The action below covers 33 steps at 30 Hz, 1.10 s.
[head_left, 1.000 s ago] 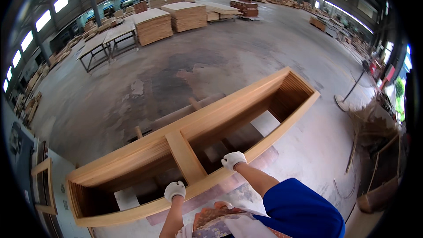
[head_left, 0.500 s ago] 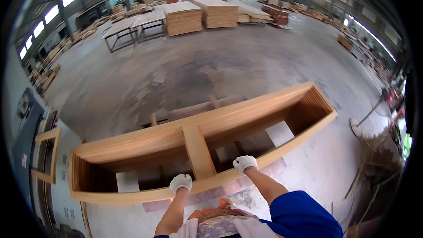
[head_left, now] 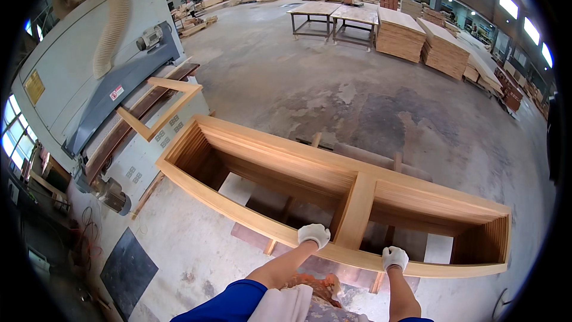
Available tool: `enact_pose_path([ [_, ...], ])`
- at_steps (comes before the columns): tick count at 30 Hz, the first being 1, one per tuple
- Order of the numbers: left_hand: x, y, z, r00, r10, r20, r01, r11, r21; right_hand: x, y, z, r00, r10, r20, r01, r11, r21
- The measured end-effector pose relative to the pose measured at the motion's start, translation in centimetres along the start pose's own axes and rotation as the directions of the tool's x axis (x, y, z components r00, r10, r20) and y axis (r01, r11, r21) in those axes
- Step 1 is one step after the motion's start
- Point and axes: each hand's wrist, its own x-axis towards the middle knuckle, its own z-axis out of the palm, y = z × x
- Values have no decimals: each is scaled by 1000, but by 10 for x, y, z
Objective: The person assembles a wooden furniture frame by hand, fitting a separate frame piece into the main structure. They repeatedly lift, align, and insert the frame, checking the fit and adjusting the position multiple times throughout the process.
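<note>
In front of me lies a long stack of pale wooden frames (head_left: 265,137), with a crossbar (head_left: 356,211) splitting it into two openings. My left hand (head_left: 314,236), in a white glove, is closed on the near rail of the top wooden frame, just left of the crossbar. To the right of that bar, my white-gloved right hand (head_left: 394,257) has its fingers curled over the same rail. The fingertips of both hands are hidden on the inner side. Wooden battens (head_left: 288,209) show beneath the stack through the openings.
At the left stands a big grey machine (head_left: 65,83) with a ribbed hose; a single wooden frame (head_left: 143,134) juts from its bed. A black mat (head_left: 129,267) lies on the floor. Work tables (head_left: 354,16) and stacked boards (head_left: 400,37) stand farther back.
My view has swung left, bringing the grey machine fully into sight and shifting the stack and my hands rightward in the picture. Both hands stay on the near rail.
</note>
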Motion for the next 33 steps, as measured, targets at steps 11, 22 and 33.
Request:
enact_pose_path([
  [11,-1,0,-2,1000,2,15,-1,1000,-31,0,-2,-4,1000,0,24,-1,1000,5],
  [22,0,0,-3,1000,-4,12,5,1000,-24,1,2,4,999,-29,-21,29,1000,9],
  [33,-5,3,-2,1000,7,-6,-8,1000,-18,-1,1,-1,999,-18,-27,18,1000,24],
])
